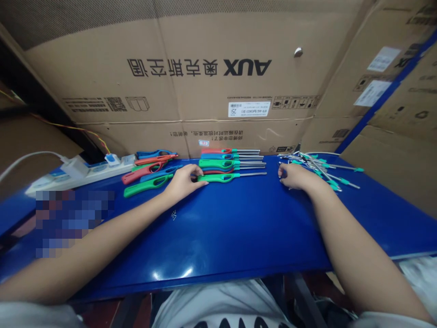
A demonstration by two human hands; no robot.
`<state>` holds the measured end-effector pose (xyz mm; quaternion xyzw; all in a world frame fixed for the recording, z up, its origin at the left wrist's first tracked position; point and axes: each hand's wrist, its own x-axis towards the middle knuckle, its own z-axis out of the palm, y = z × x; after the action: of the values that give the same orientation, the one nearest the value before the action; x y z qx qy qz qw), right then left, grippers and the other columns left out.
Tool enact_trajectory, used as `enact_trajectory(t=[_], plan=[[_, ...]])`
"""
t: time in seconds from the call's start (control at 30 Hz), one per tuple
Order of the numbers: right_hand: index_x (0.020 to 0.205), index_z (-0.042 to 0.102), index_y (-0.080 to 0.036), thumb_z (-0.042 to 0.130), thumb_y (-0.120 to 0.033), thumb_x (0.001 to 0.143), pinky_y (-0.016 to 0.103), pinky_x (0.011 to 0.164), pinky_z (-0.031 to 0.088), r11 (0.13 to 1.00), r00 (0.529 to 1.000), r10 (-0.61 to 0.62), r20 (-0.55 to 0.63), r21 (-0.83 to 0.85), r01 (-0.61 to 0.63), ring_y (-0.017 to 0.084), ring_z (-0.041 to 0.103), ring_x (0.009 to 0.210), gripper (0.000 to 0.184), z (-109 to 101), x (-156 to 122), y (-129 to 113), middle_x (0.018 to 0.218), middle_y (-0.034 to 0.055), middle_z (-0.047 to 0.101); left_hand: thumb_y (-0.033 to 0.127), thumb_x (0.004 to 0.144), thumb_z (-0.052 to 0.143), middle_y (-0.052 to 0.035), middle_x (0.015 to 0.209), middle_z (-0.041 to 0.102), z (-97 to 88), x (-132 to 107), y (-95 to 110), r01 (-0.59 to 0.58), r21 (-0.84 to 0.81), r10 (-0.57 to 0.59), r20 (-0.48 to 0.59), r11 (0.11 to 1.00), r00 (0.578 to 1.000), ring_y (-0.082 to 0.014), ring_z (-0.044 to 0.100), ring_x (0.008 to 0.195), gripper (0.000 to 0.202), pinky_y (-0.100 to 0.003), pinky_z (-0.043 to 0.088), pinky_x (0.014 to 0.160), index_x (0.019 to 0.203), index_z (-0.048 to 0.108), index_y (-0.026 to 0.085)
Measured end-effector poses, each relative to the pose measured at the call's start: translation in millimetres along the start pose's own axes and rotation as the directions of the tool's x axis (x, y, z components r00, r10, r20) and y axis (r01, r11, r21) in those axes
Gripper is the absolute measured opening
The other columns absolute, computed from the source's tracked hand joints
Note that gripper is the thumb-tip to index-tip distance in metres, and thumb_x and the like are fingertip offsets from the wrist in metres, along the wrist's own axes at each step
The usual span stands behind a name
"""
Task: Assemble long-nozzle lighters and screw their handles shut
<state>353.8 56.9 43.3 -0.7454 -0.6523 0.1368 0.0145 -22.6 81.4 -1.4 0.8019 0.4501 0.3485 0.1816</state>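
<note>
My left hand (183,181) rests on the blue table (221,232) with its fingers curled on the handle end of a green long-nosed lighter (225,177), the nearest one in a neat row of assembled lighters (228,161) in red, blue and green. My right hand (294,176) lies on the table beside a pile of metal tubes with teal ends (321,168); its fingers are curled, and what they hold, if anything, is hidden. Left of my left hand lies a loose heap of empty lighter handles (150,171).
A white power strip (78,172) with plugs and cables sits at the table's far left. Upright cardboard boxes (205,77) wall off the back and right side. A blurred patch (70,218) covers part of the table at left.
</note>
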Motion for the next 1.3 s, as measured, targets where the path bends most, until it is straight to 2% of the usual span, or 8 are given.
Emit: enact_trajectory(t=[0.23,0.47,0.7,0.83,0.93,1.03,1.13,1.3], plan=[[0.091,0.063,-0.019,0.064,-0.005,0.076,0.024,0.062,0.047,0.999,1.000,-0.021,-0.003,-0.049,0.020,0.016,0.063,0.071,0.021,1.8,1.6,-0.9,0.091,0.0067,0.068,0.048,0.070,0.081,-0.0032,0.091,0.064,3.0,0.5,-0.7,0.059,-0.039,-0.061,-0.050,0.997,0.997,-0.0204,0.064,0.084,0.041,-0.038,0.059,0.080,0.085,0.055,0.021],[0.102,0.071,-0.018,0.061,-0.021,0.090,0.031,0.090,0.048,0.989,0.991,-0.109,-0.073,-0.108,0.101,0.023,0.063,0.098,0.016,6.7,6.1,-2.4,0.106,0.0121,0.063,0.043,0.066,0.083,-0.0011,0.087,0.061,5.1,3.0,-0.8,0.108,-0.100,-0.112,-0.042,0.989,0.993,-0.0181,0.063,0.080,0.044,-0.035,0.058,0.076,0.087,0.050,0.021],[0.098,0.076,-0.019,0.059,-0.028,0.093,0.031,0.087,0.049,0.967,0.964,-0.242,-0.112,-0.107,0.230,0.022,0.064,0.091,0.019,11.3,2.6,-14.8,0.105,0.0117,0.063,0.035,0.065,0.080,-0.0024,0.095,0.060,5.8,-0.6,2.0,0.122,-0.070,-0.124,-0.027,0.990,0.992,-0.0193,0.063,0.086,0.043,-0.037,0.058,0.079,0.090,0.048,0.022],[0.091,0.075,-0.020,0.060,-0.028,0.092,0.032,0.086,0.048,0.965,0.964,-0.242,-0.105,-0.126,0.229,0.023,0.063,0.093,0.017,13.3,1.8,-17.0,0.102,0.0108,0.065,0.037,0.069,0.076,-0.0062,0.105,0.060,-13.0,-5.9,9.1,0.111,0.075,-0.112,0.004,0.991,0.994,-0.0237,0.064,0.095,0.044,-0.040,0.057,0.087,0.098,0.048,0.021],[0.095,0.072,-0.020,0.059,-0.022,0.088,0.033,0.081,0.049,0.978,0.979,-0.167,-0.121,-0.145,0.149,0.025,0.064,0.091,0.015,13.5,2.8,-13.1,0.108,0.0123,0.064,0.035,0.071,0.073,-0.0106,0.116,0.060,-41.2,-11.1,9.5,0.089,0.335,-0.121,0.076,0.938,0.990,-0.0298,0.062,0.109,0.047,-0.045,0.052,0.098,0.109,0.050,0.020],[0.108,0.068,-0.019,0.059,-0.016,0.083,0.035,0.078,0.050,0.986,0.988,-0.070,-0.140,-0.157,0.048,0.026,0.066,0.090,0.027,12.6,5.2,-6.4,0.115,0.0153,0.061,0.032,0.070,0.073,-0.0169,0.128,0.059,-72.7,-15.8,8.0,0.188,0.616,-0.303,0.087,0.765,0.949,-0.0358,0.060,0.119,0.054,-0.043,0.050,0.100,0.117,0.054,0.016],[0.105,0.068,-0.017,0.061,-0.018,0.080,0.037,0.076,0.050,0.985,0.992,-0.010,-0.127,-0.173,-0.012,0.027,0.067,0.087,0.026,12.2,8.3,-0.4,0.113,0.0169,0.062,0.031,0.072,0.073,-0.0205,0.128,0.062,-96.9,-19.0,11.7,0.262,0.788,-0.526,0.090,0.557,0.846,-0.0358,0.062,0.118,0.059,-0.036,0.051,0.090,0.124,0.054,0.010],[0.104,0.067,-0.017,0.062,-0.017,0.079,0.034,0.073,0.049,0.979,0.997,0.008,-0.080,-0.203,-0.024,0.028,0.067,0.092,0.025,12.8,13.1,5.8,0.107,0.0155,0.065,0.017,0.069,0.068,-0.0156,0.093,0.071,-117.0,-22.4,22.0,0.266,0.821,-0.635,0.145,0.505,0.759,-0.0309,0.068,0.086,0.028,-0.030,0.046,0.068,0.096,0.064,0.010]])
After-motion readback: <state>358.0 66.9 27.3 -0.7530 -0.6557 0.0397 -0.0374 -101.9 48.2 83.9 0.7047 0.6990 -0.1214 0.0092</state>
